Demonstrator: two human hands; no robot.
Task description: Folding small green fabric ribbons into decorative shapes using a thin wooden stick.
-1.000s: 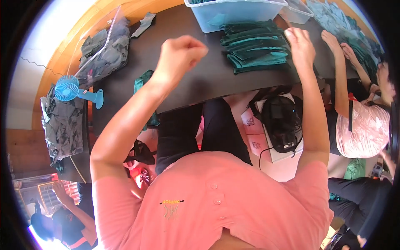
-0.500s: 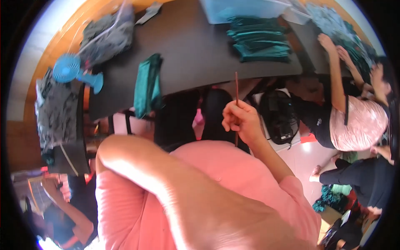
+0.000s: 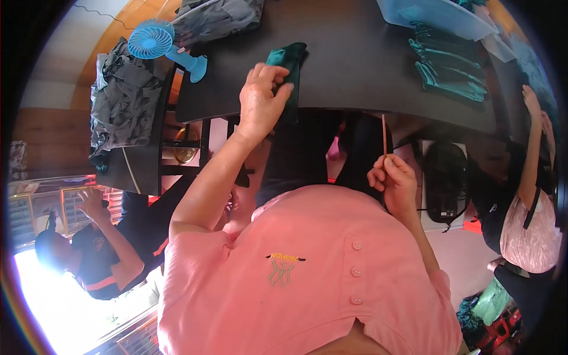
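Observation:
My left hand [image 3: 264, 97] reaches over the dark table, its fingers bent and the thumb standing apart from them. Under and beside the fingertips lies a strip of folded green velvety cloth [image 3: 288, 54], partly covered by the hand and close to the table's near edge. Whether the fingertips press on the cloth is hard to see. Lower and to the right, my right hand [image 3: 395, 183] is closed around a thin reddish-brown stick [image 3: 384, 135], which points up toward the table edge.
At the table's [image 3: 346, 65] right stands a stack of folded green cloth [image 3: 447, 68] beside a clear bluish bin [image 3: 438, 21]. A blue fan [image 3: 152, 41] and grey cloth piles [image 3: 124, 97] are at left. Other people work at right [image 3: 529, 231] and left [image 3: 112, 245]; a black backpack [image 3: 447, 183] sits at right.
My left arm, earlier bent across my chest toward the camera, now stretches forward with its hand at the green cloth. The view has shifted; my right hand keeps the stick.

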